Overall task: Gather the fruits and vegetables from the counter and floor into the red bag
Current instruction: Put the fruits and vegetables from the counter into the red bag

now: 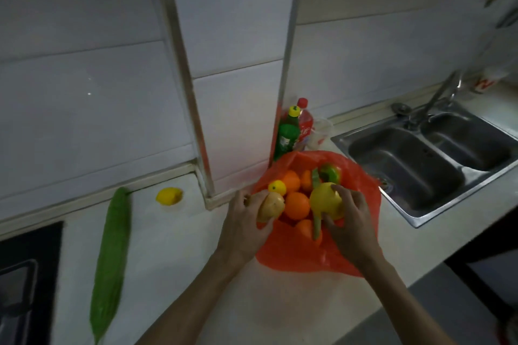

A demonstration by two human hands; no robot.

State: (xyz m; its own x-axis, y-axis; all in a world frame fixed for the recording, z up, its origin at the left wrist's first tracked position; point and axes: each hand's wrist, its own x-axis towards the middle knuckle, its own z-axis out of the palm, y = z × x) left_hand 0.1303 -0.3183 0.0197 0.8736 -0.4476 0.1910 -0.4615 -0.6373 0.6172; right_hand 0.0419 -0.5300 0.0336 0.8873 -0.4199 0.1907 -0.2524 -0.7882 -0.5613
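Where red bag (294, 258) crinkles, left fingers (243, 200) grip oval potato (270, 206).

Nothing reads clearly (the red bottle's label (305, 131) is blurred).

Dim, flat indoor light with a grey-blue cast, source unclear. Whole frame soft. Motion smear on the green gourd (110, 260) and at the right edge. Wide-angle bend: wall trims (182, 78) splay outward, corners darken. Tiny glints on the wall tile (89, 94), dull sheen in the sink (406, 165). Red bag (297, 258) oversaturated.
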